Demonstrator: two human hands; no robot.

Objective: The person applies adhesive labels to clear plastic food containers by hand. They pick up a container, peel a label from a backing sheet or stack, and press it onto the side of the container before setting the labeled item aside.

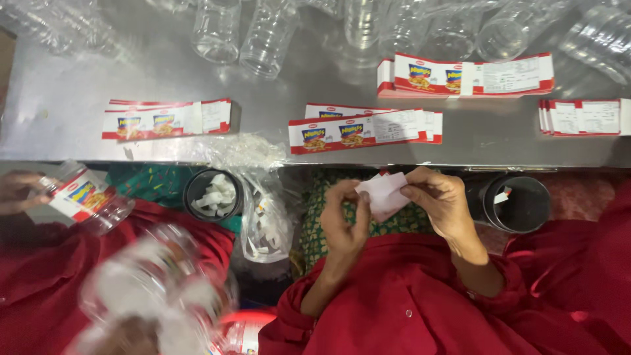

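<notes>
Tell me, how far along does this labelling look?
Done: one labelled jar, held by a co-worker's hand at the left. In hand: the left hand and right hand pinch a white slip between them. Left: label stacks lie unused on the steel table, and many bare jars wait at its far edge. It looks far from finished.

Four stacks of long red-and-white labels lie along the counter (pixel 59 112) – left stack (pixel 167 119), middle stack (pixel 365 127), upper stack (pixel 470 76), right-edge stack (pixel 585 117) – while another label wraps a clear jar (pixel 82 195) at far left.
</notes>
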